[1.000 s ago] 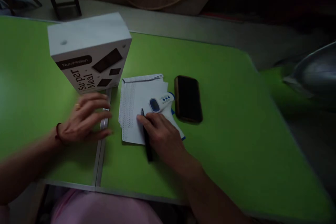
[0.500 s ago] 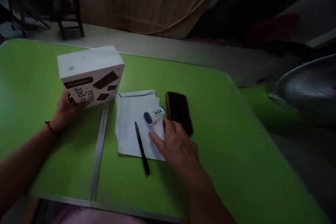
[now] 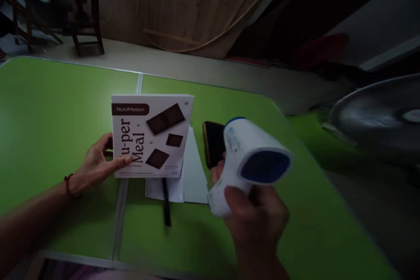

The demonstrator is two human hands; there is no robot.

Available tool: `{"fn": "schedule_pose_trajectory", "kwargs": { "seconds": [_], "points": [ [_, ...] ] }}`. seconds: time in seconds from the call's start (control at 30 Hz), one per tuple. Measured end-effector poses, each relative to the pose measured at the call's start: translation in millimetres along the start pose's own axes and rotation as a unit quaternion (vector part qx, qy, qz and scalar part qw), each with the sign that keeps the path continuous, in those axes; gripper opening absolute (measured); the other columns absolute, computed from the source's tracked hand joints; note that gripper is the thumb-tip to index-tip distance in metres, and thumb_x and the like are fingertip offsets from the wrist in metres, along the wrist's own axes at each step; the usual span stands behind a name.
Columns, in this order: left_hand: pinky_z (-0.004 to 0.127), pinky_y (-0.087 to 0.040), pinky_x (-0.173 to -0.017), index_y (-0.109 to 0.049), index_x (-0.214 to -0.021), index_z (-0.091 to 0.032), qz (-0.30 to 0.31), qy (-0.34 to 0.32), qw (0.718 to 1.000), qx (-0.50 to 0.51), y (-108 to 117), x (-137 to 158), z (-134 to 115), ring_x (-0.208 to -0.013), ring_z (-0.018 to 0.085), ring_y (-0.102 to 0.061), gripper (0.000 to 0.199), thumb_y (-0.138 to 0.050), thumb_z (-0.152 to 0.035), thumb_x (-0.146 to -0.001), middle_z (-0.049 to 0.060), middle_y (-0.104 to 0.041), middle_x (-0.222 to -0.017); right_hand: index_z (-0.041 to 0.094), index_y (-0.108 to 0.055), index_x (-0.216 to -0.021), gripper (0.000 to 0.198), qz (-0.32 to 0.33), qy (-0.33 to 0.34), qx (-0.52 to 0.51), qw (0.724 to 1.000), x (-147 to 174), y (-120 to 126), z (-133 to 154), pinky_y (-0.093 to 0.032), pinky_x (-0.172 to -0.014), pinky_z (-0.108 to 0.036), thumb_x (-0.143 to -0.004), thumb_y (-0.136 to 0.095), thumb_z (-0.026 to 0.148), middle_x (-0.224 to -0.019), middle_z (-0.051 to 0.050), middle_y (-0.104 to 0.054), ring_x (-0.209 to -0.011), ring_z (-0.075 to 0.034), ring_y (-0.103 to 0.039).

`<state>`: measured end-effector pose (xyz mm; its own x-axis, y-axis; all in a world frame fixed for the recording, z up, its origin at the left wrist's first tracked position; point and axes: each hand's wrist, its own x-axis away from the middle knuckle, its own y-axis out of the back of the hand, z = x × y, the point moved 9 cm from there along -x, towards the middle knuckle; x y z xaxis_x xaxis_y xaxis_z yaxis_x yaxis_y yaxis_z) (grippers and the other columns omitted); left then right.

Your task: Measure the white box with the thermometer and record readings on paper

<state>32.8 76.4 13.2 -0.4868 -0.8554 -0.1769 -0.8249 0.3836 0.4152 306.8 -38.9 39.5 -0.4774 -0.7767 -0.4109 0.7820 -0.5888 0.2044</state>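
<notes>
My left hand [image 3: 98,162] grips the lower left side of a white cardboard box [image 3: 160,148] printed with brown bars, its thumb across the front. The box is held up with its front facing me. In my right hand [image 3: 256,214] is a white and blue infrared thermometer [image 3: 229,175], raised above the table with its dark oval screen toward me. Behind and below the box lie white papers [image 3: 195,179], partly covered by it. A black pen [image 3: 166,205] shows below the box, its upper part hidden. The phone [image 3: 213,140] is partly hidden behind the thermometer.
The green folding table [image 3: 65,92] has a metal seam [image 3: 118,223] running front to back. Beyond its far edge stand a dark wooden chair [image 3: 85,26] and a wooden panel [image 3: 197,8]. A large round metallic object [image 3: 377,113] is at the right.
My right hand has lifted the thermometer off the papers toward me and turned it. My left hand has moved the box rightward and tipped its front to face me, over the papers.
</notes>
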Motion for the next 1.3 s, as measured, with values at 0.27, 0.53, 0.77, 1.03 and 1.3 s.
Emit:
{"fn": "schedule_pose_trajectory", "kwargs": {
  "seconds": [0.27,0.53,0.77,1.03,1.3],
  "points": [
    [0.04,-0.068,-0.062,-0.053,-0.122,-0.013,0.014,0.049,0.998,0.049,-10,-3,0,-0.097,0.03,-0.073,0.064,-0.07,-0.06,-0.083,0.016,-0.071,-0.116,0.019,-0.07,-0.083,0.024,0.21,-0.167,-0.191,0.944,29,-63,14,-0.046,-0.045,-0.028,-0.076,-0.065,0.042,-0.067,-0.006,-0.063,-0.055,-0.017,-0.053],
    [0.041,-0.068,-0.072,-0.062,-0.122,-0.016,0.006,-0.027,1.0,0.008,-13,-3,-23,-0.101,0.028,-0.071,0.054,-0.07,-0.056,-0.087,0.014,-0.071,-0.119,0.022,-0.072,-0.083,0.017,0.173,-0.209,-0.178,0.946,22,-64,17,-0.045,-0.045,-0.023,-0.068,-0.069,0.03,-0.065,-0.002,-0.065,-0.054,-0.014,-0.051],
    [0.038,-0.067,-0.07,-0.062,-0.124,-0.016,-0.006,-0.065,0.998,-0.019,-9,-1,-31,-0.099,0.026,-0.071,0.055,-0.068,-0.056,-0.088,0.013,-0.071,-0.117,0.021,-0.071,-0.079,0.015,0.196,-0.206,-0.146,0.947,25,-65,15,-0.047,-0.046,-0.024,-0.07,-0.065,0.03,-0.063,-0.002,-0.061,-0.054,-0.015,-0.051],
    [0.038,-0.067,-0.07,-0.058,-0.131,-0.016,-0.002,-0.06,0.998,-0.02,-7,0,-28,-0.1,0.027,-0.071,0.059,-0.069,-0.054,-0.088,0.013,-0.07,-0.118,0.021,-0.068,-0.073,0.011,0.188,-0.212,-0.16,0.946,26,-66,12,-0.042,-0.043,-0.023,-0.066,-0.065,0.028,-0.06,-0.001,-0.057,-0.052,-0.014,-0.047],
    [0.039,-0.066,-0.073,-0.063,-0.119,-0.016,-0.002,-0.059,0.998,-0.018,-6,-2,-30,-0.099,0.026,-0.07,0.049,-0.072,-0.053,-0.087,0.011,-0.072,-0.113,0.021,-0.069,-0.083,0.017,0.211,-0.222,-0.178,0.935,34,-68,6,-0.045,-0.045,-0.024,-0.071,-0.066,0.032,-0.066,-0.002,-0.06,-0.055,-0.015,-0.05]
  ]
}}
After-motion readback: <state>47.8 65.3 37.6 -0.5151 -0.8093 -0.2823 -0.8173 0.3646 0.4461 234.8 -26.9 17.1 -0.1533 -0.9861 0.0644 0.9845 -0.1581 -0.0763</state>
